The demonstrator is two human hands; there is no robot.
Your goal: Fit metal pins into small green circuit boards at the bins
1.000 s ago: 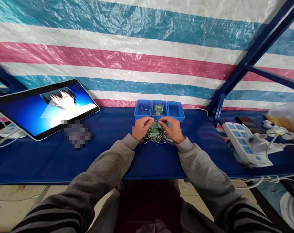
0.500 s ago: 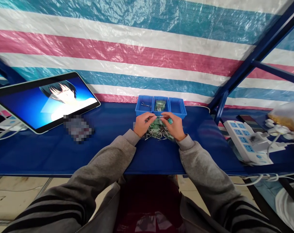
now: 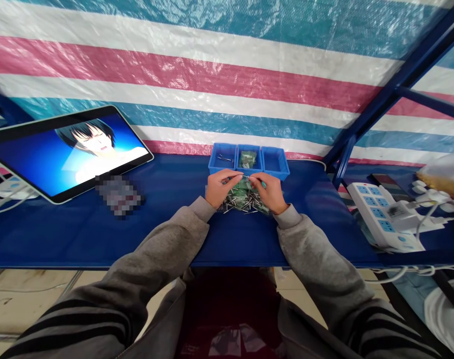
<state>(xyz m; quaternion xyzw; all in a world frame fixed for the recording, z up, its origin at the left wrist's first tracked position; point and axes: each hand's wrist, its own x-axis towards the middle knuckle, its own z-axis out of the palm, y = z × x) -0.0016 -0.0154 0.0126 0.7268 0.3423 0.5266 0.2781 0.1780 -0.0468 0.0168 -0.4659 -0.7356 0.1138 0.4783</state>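
Observation:
My left hand (image 3: 218, 188) is closed in a pinch just in front of the blue bins. Opposite it, my right hand (image 3: 271, 192) pinches as well, and the fingertips of both nearly meet at a small, thin, pale piece (image 3: 245, 177) too small to make out clearly. A bit of green shows by the right thumb. Beneath and between the hands lies a pile of thin metal pins (image 3: 236, 202) with greenish clear plastic among them. Parts of the pile are hidden by the hands.
Behind the hands stand three joined blue bins: the left bin (image 3: 222, 158) holds a few pins, the middle one a small bag (image 3: 248, 159). A tablet (image 3: 70, 154) leans at left near a blurred-out item (image 3: 118, 194). At right lies a power strip (image 3: 378, 214) with plugs and cables.
Both hands stay almost in place above the pile, fingertips still together around the small piece, with slight finger movement. The view has shifted a little.

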